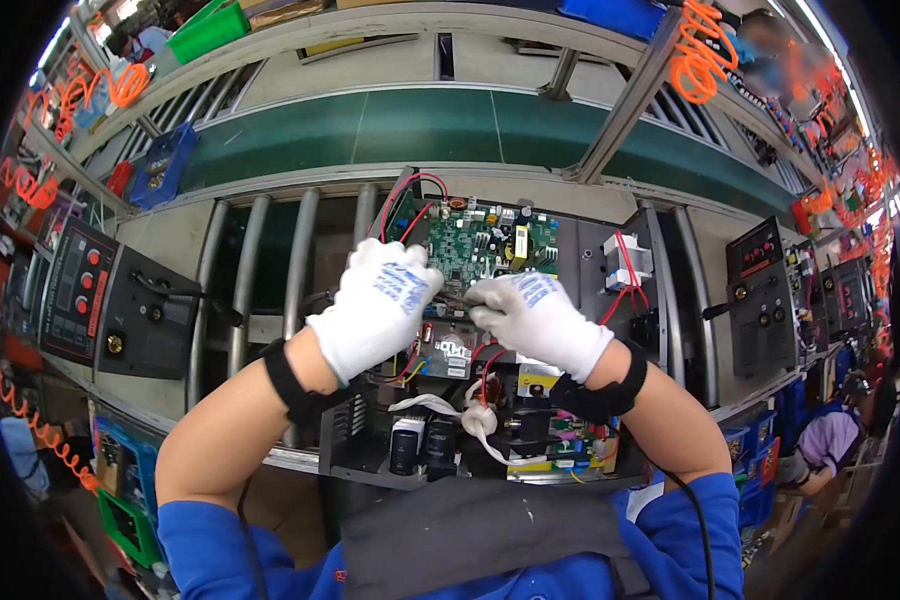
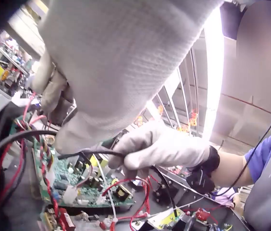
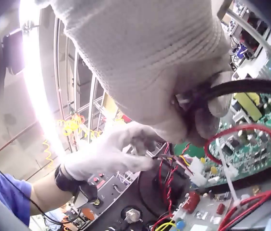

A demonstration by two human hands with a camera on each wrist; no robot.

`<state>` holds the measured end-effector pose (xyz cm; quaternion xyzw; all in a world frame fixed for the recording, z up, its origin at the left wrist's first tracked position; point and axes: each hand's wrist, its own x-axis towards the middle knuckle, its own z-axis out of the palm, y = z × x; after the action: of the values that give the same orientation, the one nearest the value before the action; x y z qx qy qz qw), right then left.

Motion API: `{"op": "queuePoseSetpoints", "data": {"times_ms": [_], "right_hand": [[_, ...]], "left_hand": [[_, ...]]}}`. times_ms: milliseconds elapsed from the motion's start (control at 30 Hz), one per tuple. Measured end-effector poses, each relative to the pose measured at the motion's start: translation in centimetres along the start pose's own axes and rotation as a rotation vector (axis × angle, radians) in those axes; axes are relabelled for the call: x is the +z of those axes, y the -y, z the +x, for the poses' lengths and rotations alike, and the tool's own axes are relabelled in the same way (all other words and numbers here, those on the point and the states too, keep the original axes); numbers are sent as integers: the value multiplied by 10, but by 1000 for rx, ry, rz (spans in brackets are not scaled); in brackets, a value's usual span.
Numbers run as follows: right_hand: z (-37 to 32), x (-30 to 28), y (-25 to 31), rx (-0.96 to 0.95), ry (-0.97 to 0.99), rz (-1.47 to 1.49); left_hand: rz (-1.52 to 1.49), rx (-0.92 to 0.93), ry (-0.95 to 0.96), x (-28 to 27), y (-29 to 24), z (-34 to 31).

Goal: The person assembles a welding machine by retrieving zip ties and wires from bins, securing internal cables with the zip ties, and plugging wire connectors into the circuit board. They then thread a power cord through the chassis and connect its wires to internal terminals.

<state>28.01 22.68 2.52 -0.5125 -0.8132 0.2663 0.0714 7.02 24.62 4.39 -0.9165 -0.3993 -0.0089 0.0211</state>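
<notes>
An opened metal equipment case (image 1: 590, 225) lies in front of me, with a green circuit board (image 1: 450, 250) in its far half. Over the board's near edge, my gloved left hand (image 1: 380, 300) pinches a black cable (image 2: 94, 152) between thumb and fingers. Just to its right, my gloved right hand (image 1: 540, 315) grips the same cable, which loops away past its fingers in the right wrist view. Red wires (image 3: 255, 129) curve beside the right hand. Nearer my body sit black capacitors (image 1: 404, 450) and a white-wrapped ring (image 1: 479, 420) with thick white leads.
The case rests on metal rollers (image 1: 305, 240). Similar units with control panels stand to the left (image 1: 120, 300) and right (image 1: 760, 300). Beyond runs a green conveyor belt (image 1: 420, 130), with a blue bin (image 1: 165, 165) at its left. Coiled orange hoses (image 1: 705, 50) hang above.
</notes>
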Motion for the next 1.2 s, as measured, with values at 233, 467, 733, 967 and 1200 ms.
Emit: {"op": "queuePoseSetpoints", "data": {"times_ms": [233, 467, 733, 967, 1200], "right_hand": [[-4, -2, 8, -42, -10, 83], [15, 11, 1, -65, -168, 54], [60, 28, 26, -139, 22, -212], [71, 47, 40, -15, 29, -506], [79, 34, 43, 229, 91, -210]], "left_hand": [[77, 28, 130, 27, 8, 14], [-46, -8, 144, 18, 13, 20], [-332, 44, 204, 3, 11, -51], [-283, 4, 122, 10, 5, -58], [-294, 22, 105, 14, 5, -59]]}}
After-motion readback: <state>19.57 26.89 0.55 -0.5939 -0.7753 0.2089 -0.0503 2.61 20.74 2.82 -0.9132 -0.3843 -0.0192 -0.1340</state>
